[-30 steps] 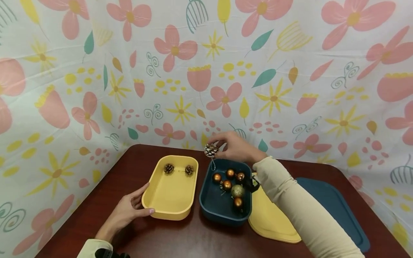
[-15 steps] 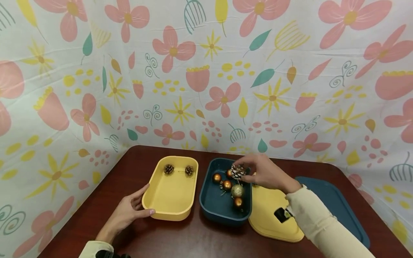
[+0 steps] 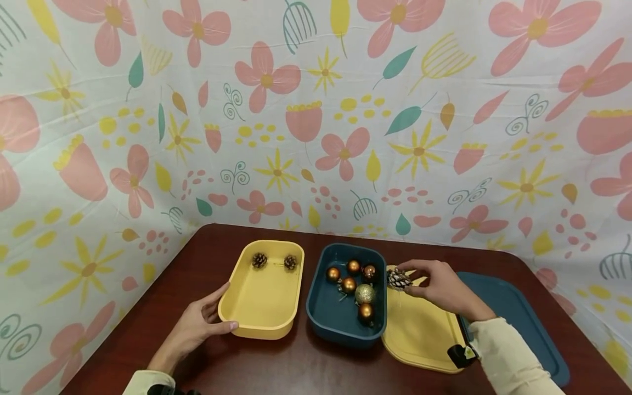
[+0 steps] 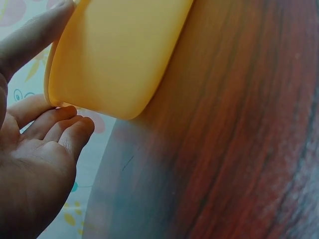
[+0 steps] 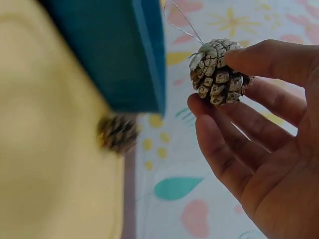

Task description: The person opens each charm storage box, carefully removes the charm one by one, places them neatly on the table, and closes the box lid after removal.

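Note:
My right hand [image 3: 446, 288] pinches a white-tipped pine cone [image 3: 398, 279] between thumb and fingers, above the far left part of the yellow lid [image 3: 424, 329]. A silver hanging loop [image 5: 183, 21] sticks out of its top in the right wrist view. Another pine cone [image 5: 118, 134], blurred, lies on the lid beside the blue box. My left hand [image 3: 190, 329] grips the near left corner of the yellow box [image 3: 261, 331], with the thumb [image 4: 37, 37] at one wall and the fingers round the other side. Two small brown pine cones [image 3: 259, 260] lie at that box's far end.
Between the yellow box and the lid stands the blue box [image 3: 340, 333], holding several copper-coloured baubles [image 3: 348, 285] and a larger glittery gold bauble [image 3: 365, 294]. A blue lid [image 3: 523, 323] lies at the right of the dark table [image 3: 237, 367]. Floral cloth [image 3: 345, 137] hangs behind.
My right hand has carried the white-tipped pine cone from the blue box's far end rightward and closer, past the box to the yellow lid. The left hand stays on the yellow box.

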The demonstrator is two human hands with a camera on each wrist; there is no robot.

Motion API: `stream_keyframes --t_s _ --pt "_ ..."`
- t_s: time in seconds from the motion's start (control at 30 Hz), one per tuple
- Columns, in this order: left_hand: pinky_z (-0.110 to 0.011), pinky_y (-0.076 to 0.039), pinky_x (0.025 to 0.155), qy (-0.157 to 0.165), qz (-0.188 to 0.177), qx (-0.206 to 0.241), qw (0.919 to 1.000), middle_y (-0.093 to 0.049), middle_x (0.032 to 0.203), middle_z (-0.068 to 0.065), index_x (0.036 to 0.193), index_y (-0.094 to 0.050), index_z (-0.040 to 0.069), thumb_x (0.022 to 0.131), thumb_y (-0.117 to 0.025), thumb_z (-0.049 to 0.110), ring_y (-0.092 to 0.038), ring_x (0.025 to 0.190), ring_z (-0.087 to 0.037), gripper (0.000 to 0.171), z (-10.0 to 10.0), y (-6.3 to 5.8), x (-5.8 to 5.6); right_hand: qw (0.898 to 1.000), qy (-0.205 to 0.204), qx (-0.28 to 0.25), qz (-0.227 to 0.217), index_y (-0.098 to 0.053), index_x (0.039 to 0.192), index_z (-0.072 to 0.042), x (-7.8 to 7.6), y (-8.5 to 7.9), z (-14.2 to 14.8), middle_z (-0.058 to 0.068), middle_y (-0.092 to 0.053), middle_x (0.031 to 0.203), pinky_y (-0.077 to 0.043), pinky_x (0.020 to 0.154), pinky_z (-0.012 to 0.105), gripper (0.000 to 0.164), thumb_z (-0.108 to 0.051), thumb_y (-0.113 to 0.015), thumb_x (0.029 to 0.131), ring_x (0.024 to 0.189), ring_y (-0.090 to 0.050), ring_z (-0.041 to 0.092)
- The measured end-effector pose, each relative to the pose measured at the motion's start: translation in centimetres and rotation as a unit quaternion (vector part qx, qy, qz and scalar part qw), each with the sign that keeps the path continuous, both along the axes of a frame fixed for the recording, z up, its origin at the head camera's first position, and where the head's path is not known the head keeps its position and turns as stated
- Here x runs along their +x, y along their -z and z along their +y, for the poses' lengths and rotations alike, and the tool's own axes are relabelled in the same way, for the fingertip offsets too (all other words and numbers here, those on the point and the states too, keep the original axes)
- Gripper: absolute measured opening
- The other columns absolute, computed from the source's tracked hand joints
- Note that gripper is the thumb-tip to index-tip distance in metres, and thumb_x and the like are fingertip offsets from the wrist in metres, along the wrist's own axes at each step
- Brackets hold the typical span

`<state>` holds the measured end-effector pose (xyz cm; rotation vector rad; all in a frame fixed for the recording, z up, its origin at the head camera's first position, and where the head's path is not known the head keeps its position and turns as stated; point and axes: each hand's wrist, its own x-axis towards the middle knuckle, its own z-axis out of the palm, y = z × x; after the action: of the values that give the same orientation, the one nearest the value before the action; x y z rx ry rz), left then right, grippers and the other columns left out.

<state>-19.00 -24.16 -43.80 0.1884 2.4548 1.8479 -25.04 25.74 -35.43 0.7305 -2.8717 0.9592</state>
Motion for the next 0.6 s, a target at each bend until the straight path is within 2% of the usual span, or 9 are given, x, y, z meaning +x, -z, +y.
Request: stream_keyframes --t_s 0.3,0.43,0.6 --pt "-0.033 -0.041 0.104 0.000 -0.001 0.004 1.0000 -0.027 0.152 -0.008 0.146 -0.029 0.016 0.075 -0.076 0.014 -0.035 0.135 -0.026 0.086 0.1 0.2 0.0 0.996 0.090 0.010 -0.001 -0.062 0.117 -0.011 -1.7 2.9 2.4 0.015 -0.063 0.114 -0.057 0.068 0.036 0.037 -0.016 -0.068 0.081 0.094 -0.065 0.029" --pt "-0.032 -0.041 0.104 0.005 0.000 0.004 1.0000 -0.026 0.153 -0.008 0.147 -0.027 0.016 0.075 -0.076 0.015 -0.035 0.136 -0.026 0.086 0.1 0.2 0.0 0.992 0.125 0.023 0.001 -0.062 0.115 -0.007 -2.4 4.1 2.7 0.017 -0.064 0.110 -0.056 0.066 0.036 0.037 -0.016 -0.069 0.080 0.092 -0.065 0.029" --pt "-0.031 -0.041 0.104 0.000 0.000 0.005 1.0000 -0.026 0.153 -0.006 0.147 -0.027 0.017 0.075 -0.076 0.015 -0.034 0.136 -0.024 0.087 0.0 0.2 0.0 0.989 0.138 0.045 0.011 -0.063 0.113 -0.005 -3.3 5.6 2.7 0.016 -0.066 0.108 -0.056 0.066 0.036 0.036 -0.015 -0.070 0.079 0.092 -0.065 0.029"
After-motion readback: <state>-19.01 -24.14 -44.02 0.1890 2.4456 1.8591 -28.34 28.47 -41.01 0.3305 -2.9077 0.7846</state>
